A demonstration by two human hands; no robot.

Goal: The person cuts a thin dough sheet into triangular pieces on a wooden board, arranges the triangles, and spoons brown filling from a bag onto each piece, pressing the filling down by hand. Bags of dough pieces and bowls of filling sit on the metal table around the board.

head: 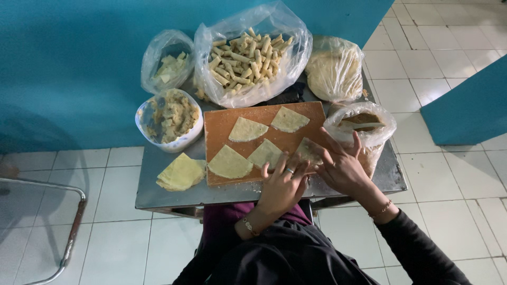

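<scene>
Tabletop: a small metal tabletop (169, 196) standing on a floor of pale square tiles (454, 58), against a teal wall (79, 58).
Board: an orange-brown cutting board (219, 124) lies in the middle, its long side running left to right.
Wrapper in hand: a pale wedge of dough wrapper (309, 151) sits on the board's near right corner; its narrow point faces up and right, its long axis slanting across the corner.
Left hand: the left hand (282, 184), with a ring, lies flat, fingers spread narrow, pressing the wrapper's near edge; it grips nothing.
Right hand: the right hand (343, 163) lies over the wrapper's right side, fingers loosely fanned, touching it without closing on it.
Other wedges: four more wedges (248, 129) lie apart on the board.
Stack: folded wrappers (181, 172) lie left of the board.
Bowl: a white bowl of filling (169, 119) stands at the left.
Bags: behind the board, a large clear bag of finished rolls (248, 55), a smaller bag (166, 63) and a bag of round sheets (335, 68); a bagged container (364, 124) crowds the right hand.
Chair: a metal chair frame (74, 221) at lower left.
</scene>
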